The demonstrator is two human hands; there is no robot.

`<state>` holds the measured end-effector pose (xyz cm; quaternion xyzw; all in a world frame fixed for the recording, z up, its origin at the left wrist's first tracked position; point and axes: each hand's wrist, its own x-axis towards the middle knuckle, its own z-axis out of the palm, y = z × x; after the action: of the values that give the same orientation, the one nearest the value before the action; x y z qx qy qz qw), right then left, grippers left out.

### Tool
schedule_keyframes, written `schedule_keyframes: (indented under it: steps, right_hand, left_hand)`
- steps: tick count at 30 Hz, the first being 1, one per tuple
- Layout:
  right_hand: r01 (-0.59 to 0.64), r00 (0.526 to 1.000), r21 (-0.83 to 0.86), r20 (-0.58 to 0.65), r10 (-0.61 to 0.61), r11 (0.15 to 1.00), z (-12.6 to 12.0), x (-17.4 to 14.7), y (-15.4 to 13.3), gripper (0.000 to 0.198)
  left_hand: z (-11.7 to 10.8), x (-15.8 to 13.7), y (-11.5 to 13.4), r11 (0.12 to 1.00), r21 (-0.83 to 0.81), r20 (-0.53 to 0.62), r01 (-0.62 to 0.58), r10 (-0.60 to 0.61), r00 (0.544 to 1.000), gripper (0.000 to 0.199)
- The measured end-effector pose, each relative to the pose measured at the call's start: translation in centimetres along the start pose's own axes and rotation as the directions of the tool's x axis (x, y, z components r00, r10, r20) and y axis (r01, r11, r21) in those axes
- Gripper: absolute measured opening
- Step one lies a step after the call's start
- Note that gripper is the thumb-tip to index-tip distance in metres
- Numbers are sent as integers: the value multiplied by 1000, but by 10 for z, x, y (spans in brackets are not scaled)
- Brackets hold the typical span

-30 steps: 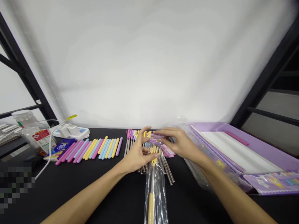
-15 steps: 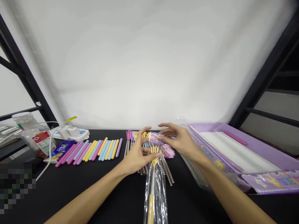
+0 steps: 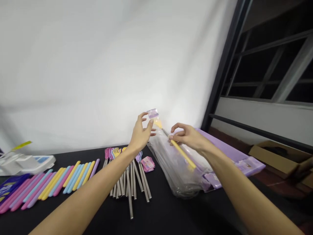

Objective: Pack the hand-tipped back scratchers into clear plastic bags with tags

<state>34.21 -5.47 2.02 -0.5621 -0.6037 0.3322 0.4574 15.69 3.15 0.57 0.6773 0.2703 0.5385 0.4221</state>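
A yellow back scratcher (image 3: pixel 182 150) with a metal shaft slants in the air in a clear bag, a purple card (image 3: pixel 153 113) at its upper end. My right hand (image 3: pixel 187 137) pinches it where the shaft meets the yellow handle. Just left of its yellow head is my left hand (image 3: pixel 141 132), thumb and fingers apart; any contact with the bag is hard to make out. Below the left forearm lie several back scratcher heads on metal rods (image 3: pixel 130 182), in pink, yellow and purple. Beside them rests a small stack of pink cards (image 3: pixel 148 164).
Clear plastic bags (image 3: pixel 168 169) lie flat on the black table (image 3: pixel 156 215), next to a purple display box (image 3: pixel 215 140) at the right. Coloured handles (image 3: pixel 57 182) form a row at left, near a white power strip (image 3: pixel 26 163). A cardboard box (image 3: pixel 274 160) stands beyond the table.
The bagged back scratcher has been lifted and carried right, over the clear bags. My right hand now pinches it; my left hand has come off its head. The view has turned right.
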Motion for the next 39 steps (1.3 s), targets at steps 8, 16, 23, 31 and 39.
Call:
schedule_keyframes:
  steps: [8,16,23,31,39]
  right_hand:
    - [-332,936,-336,-232,264,881,-64,10,80,36]
    - [-144,983,-456,-170,73,878,-63,2,77,12]
    - [196,969,348,76,-236,917,-20,-15,18,64]
    - [156,922,464,248,-297,872,68,-2,-2,83]
    - [117,867,411,401,-294,904,132,5,-21,80]
  left_hand:
    - [53,-28,-23,937,290,451,-196,46,891,27]
    - [53,-40,-19,924,268,539,-274,91,837,27]
    - [23,-42,-9,953,272,497,-133,-21,868,31]
    - [-33,-69,0,963,247,427,109,-209,880,42]
    - [-76,-91,2,928,330,243,174,-262,934,59]
